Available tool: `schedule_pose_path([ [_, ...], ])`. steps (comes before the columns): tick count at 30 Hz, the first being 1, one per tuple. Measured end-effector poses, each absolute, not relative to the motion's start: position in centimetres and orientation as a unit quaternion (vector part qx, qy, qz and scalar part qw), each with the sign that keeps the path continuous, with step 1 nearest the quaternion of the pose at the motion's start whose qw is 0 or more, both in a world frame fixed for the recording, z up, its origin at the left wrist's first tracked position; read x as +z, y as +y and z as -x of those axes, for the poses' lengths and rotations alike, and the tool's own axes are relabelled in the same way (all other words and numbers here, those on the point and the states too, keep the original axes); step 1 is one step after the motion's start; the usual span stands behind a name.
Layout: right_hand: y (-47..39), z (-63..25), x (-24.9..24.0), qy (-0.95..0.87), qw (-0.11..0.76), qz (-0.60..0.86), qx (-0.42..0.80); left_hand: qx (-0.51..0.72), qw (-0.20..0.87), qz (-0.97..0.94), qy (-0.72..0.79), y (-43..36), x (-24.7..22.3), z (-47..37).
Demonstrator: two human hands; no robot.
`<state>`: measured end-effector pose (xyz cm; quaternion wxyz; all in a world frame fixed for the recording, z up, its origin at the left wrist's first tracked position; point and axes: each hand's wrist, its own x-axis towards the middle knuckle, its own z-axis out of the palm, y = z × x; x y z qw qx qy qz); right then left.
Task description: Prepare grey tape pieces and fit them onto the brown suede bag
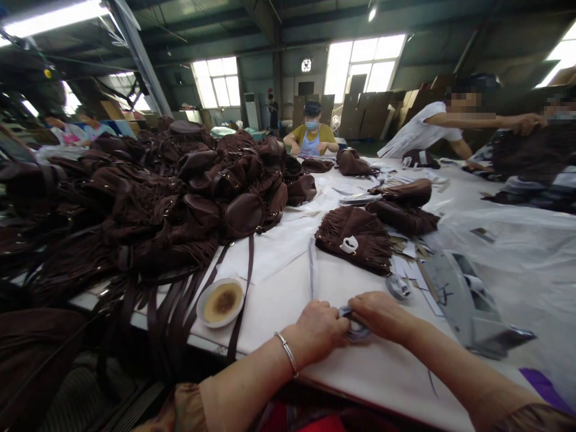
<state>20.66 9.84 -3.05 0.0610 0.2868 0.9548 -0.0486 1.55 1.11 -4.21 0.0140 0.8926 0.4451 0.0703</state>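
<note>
So both hands are together close to the near edge of the surface (279, 315), working on a greyish coiled strip (357, 330). The left hand (321, 330) has its fingers curled against the coil's left side, and the right hand (380, 315) grips it from the top and right, so the coil sits right between the two sets of fingers, partly hidden by them. A pale strip (312, 270) runs away from the left knuckles toward the bags; can't tell if it's one piece with the coil. One silvery bangle (287, 354) on the left wrist.

Containers: one white bowl (200, 309) left of the hands, with something yellowish-tan in it that's dark brown in the middle. No idea what it is.

Counting the rest: one fringed brown bag (355, 237) just past the hands with a bit of white on it, and two more brown bags (402, 207) piled up behind it. One small roll (399, 288) beyond the right hand, one grey dispenser (465, 306) to the right of that. The big heap of bags (189, 186) on the left is too jumbled to count. One masked co-worker (311, 135) sits across the surface.
</note>
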Motion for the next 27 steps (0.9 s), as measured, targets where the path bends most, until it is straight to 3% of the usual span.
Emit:
schedule_pose_path([
  [3, 10.6, -20.6, -2.9, 0.961, 0.039, -0.267, -0.06, 0.079, 0.002, -0.887, 0.456, 2.1, -5.0, -1.3],
  [6, 10.5, -20.4, -3.3, 0.897, 0.007, -0.437, -0.072, 0.115, 0.005, -0.855, 0.506, 1.9, -6.2, -3.3],
  [9, 10.1, -20.2, -3.8, 0.837, 0.049, -0.541, -0.065, 0.126, 0.01, -0.832, 0.54, 1.3, -6.5, -5.0],
  [15, 11.4, -20.0, -2.8, 0.94, 0.088, -0.326, -0.059, 0.064, 0.023, -0.892, 0.446, 1.9, -3.7, -1.6],
  [20, 12.7, -20.1, -2.4, 0.973, 0.087, -0.199, -0.081, 0.053, 0.007, -0.888, 0.457, 3.4, -3.4, 0.5],
  [24, 11.6, -20.4, -2.7, 0.933, 0.013, -0.341, -0.114, 0.078, 0.013, -0.874, 0.48, 2.6, -4.8, -1.5],
  [27, 10.3, -20.5, -2.9, 0.87, 0.029, -0.48, -0.11, 0.111, 0.012, -0.842, 0.528, 1.1, -5.4, -3.4],
])
